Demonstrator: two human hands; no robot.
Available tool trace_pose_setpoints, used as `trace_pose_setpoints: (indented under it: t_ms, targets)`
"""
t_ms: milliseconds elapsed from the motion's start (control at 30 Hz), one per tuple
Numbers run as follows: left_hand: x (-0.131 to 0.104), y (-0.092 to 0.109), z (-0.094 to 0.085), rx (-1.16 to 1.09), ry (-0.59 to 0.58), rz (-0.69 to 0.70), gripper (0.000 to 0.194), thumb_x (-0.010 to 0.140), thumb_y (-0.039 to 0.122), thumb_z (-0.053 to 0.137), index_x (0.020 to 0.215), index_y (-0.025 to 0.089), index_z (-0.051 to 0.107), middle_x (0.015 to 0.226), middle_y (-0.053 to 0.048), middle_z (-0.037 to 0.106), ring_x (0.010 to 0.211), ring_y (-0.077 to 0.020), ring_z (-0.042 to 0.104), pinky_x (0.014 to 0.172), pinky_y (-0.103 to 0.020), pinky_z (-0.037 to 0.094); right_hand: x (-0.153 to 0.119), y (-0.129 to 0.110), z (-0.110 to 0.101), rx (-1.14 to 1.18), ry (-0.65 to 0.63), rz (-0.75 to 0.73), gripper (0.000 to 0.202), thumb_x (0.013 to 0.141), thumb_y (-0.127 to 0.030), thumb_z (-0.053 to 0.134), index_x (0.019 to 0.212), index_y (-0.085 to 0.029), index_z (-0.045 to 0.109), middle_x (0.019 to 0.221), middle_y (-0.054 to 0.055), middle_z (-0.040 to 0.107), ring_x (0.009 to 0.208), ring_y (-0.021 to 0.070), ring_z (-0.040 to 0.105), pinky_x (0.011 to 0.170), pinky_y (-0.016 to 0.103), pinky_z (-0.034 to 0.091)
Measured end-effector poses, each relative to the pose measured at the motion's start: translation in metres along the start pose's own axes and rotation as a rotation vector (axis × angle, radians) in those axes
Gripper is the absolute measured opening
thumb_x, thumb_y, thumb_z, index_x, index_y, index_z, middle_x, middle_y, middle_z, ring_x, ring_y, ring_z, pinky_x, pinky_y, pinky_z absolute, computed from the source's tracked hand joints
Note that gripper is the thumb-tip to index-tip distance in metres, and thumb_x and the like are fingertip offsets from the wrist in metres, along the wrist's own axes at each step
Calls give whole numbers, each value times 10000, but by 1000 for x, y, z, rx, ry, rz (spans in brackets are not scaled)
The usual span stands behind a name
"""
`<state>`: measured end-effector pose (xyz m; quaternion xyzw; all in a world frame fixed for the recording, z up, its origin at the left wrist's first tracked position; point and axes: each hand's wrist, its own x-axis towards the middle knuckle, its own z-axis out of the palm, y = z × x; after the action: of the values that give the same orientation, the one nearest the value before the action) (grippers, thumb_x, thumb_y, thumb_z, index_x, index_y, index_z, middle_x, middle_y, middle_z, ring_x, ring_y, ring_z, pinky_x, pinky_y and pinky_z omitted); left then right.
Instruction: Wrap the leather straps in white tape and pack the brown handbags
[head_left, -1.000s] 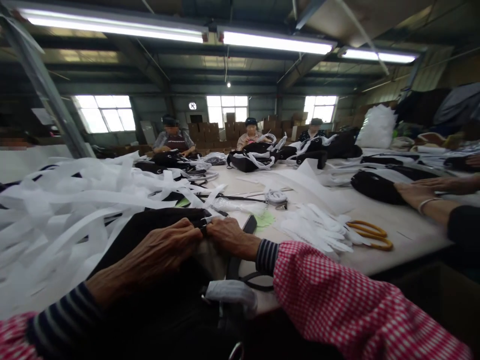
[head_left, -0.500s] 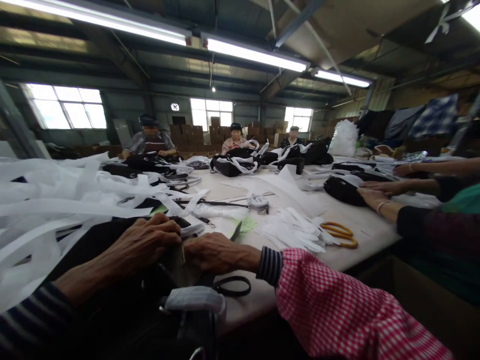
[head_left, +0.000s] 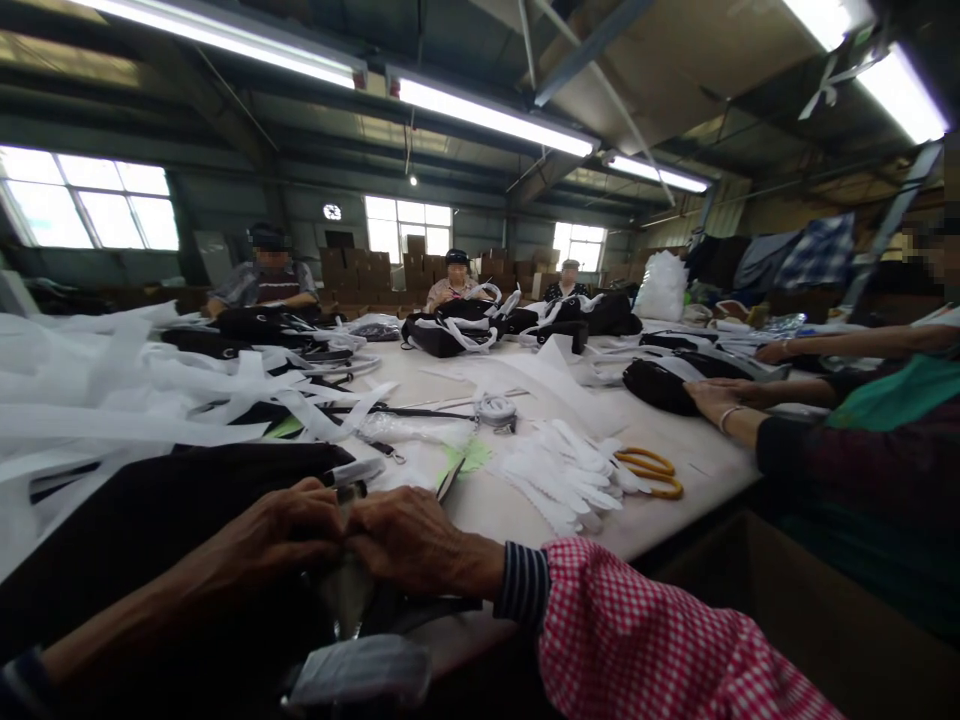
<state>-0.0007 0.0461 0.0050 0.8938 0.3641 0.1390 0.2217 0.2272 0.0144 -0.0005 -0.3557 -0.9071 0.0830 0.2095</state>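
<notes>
Workshop table (head_left: 697,470) fills mid-frame; at lower left, left hand (head_left: 281,530) and right hand (head_left: 401,535) meet, both pinched on the black bag (head_left: 150,510), steadying its edge.

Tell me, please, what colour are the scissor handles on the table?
Yellow-orange scissor handles, clearest in the head view.

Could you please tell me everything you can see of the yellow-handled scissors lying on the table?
The scissors lie flat on the pale table, to the right of the person's hands and out of either grip. Two long yellow-orange loop handles show, looking like plastic-coated metal, and point right towards the table's edge. The blades are hidden under a heap of white strips that lies against the handles. No hand touches them.
</notes>
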Motion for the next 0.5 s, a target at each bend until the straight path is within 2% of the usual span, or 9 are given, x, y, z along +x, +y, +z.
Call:
trace_pose_setpoints:
  t_ms: [167, 233, 300, 400, 467, 500]
  targets:
    - [-4, -8, 10, -68, 45, -27, 225, 901, 391, 610, 799, 209, 696, 970, -52, 662, 981, -234, 596, 880, -320, 479, -1, 2, 0, 90, 18, -31, 86, 944, -225, 604, 886, -204, 664, 872, -8, 706, 814, 164, 643, 679, 250, 386]
    - [-3, -4, 12, -23, 49, -16, 220, 902, 385, 602, 802, 207, 683, 947, -52, 663, 979, -237, 586, 863, -319, 472, -2, 10, -9, 143, 55, -68, 70, 927, -182, 629, 929, -205, 695, 930, -1, 721, 868, 163, 655, 738, 241, 423]
    - [-2, 2, 13, 30, 66, -4, 197, 892, 366, 597, 797, 206, 659, 919, -46, 661, 976, -241, 575, 841, -315, 462, -4, 28, -28, 163, 130, -40, 87, 905, -143, 651, 935, -191, 717, 963, 13, 730, 883, 160, 659, 784, 241, 447]
    - [-6, 11, 14, 51, 119, -43, 173, 879, 351, 591, 808, 198, 631, 938, -40, 651, 939, -233, 579, 833, -313, 468, -11, 75, -68, 48, 263, 169, 119, 872, -100, 652, 903, -175, 739, 956, 30, 743, 871, 159, 658, 810, 248, 455]
    - [-12, 15, 13, 23, 128, -82, 196, 899, 375, 577, 847, 196, 637, 971, -40, 649, 916, -223, 588, 838, -308, 484, -17, 113, -94, -101, 280, 423, 129, 862, -117, 644, 893, -176, 754, 931, 32, 755, 854, 165, 661, 792, 253, 450]
    - [-15, 17, 12, 7, 119, -91, 218, 919, 396, 564, 875, 197, 644, 986, -39, 651, 911, -217, 594, 841, -301, 492, -21, 130, -103, -130, 275, 478, 143, 853, -110, 624, 876, -161, 757, 907, 49, 756, 834, 176, 663, 770, 262, 450]
